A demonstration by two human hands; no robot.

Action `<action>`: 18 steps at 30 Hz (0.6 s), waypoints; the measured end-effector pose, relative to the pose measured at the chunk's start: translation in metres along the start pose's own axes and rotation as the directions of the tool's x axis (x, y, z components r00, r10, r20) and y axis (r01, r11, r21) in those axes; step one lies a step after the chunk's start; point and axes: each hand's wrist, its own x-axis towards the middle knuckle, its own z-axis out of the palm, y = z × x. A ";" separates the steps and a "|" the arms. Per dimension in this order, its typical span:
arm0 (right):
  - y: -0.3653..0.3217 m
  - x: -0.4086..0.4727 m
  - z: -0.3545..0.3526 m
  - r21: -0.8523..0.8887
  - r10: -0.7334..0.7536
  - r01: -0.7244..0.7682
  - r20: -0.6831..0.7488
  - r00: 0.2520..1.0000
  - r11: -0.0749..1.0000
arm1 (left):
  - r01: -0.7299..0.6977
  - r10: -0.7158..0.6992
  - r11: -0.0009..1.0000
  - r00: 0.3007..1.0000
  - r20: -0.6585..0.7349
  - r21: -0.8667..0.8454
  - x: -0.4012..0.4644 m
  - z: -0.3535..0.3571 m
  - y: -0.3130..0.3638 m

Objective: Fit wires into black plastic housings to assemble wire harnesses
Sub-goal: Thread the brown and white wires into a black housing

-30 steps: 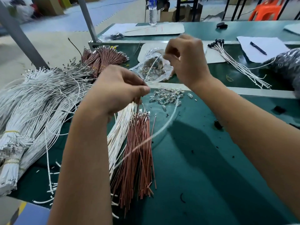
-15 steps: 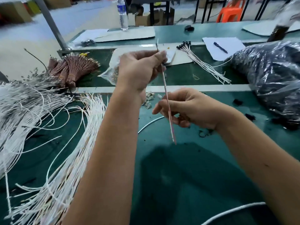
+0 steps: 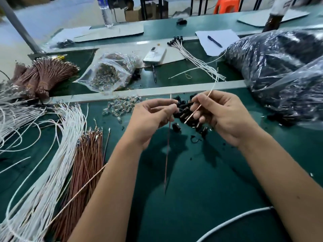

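Note:
My left hand (image 3: 153, 117) pinches a thin brown wire (image 3: 167, 154) that hangs down over the green table (image 3: 201, 189). My right hand (image 3: 222, 114) pinches a second wire (image 3: 206, 96), brown low down and white higher up, slanting up to the right. Both hands hover over a small heap of black plastic housings (image 3: 183, 112). Whether either hand also holds a housing is hidden by the fingers. Loose brown wires (image 3: 89, 154) and white wires (image 3: 57, 151) lie to the left. Clear small parts (image 3: 120, 107) sit just left of my left hand.
A clear bag of small parts (image 3: 108, 72) and tied brown wire bundles (image 3: 43, 75) lie behind. Finished white harnesses with black ends (image 3: 190, 55), a phone (image 3: 154, 54), paper with a pen (image 3: 215, 41) and large plastic bags (image 3: 283, 70) fill the back right. A water bottle (image 3: 105, 11) stands far back.
Both hands dropped and came together over the black housings. The wire held upright between them earlier now shows as one wire in each hand. The camera view swung back left.

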 end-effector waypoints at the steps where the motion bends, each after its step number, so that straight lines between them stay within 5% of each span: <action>1: 0.003 0.000 -0.001 0.029 -0.024 0.025 -0.027 0.999 0.999 | -0.001 0.000 0.999 1.000 0.021 0.046 -0.001 -0.001 -0.006; 8: 0.014 -0.004 -0.001 -0.070 -0.156 0.147 -0.144 0.977 0.987 | -0.064 0.052 0.992 0.993 0.110 0.112 -0.002 -0.008 -0.023; 18: 0.016 -0.007 0.006 -0.128 -0.177 0.165 -0.096 0.979 0.978 | -0.065 0.046 0.992 0.985 0.168 0.106 -0.002 -0.008 -0.022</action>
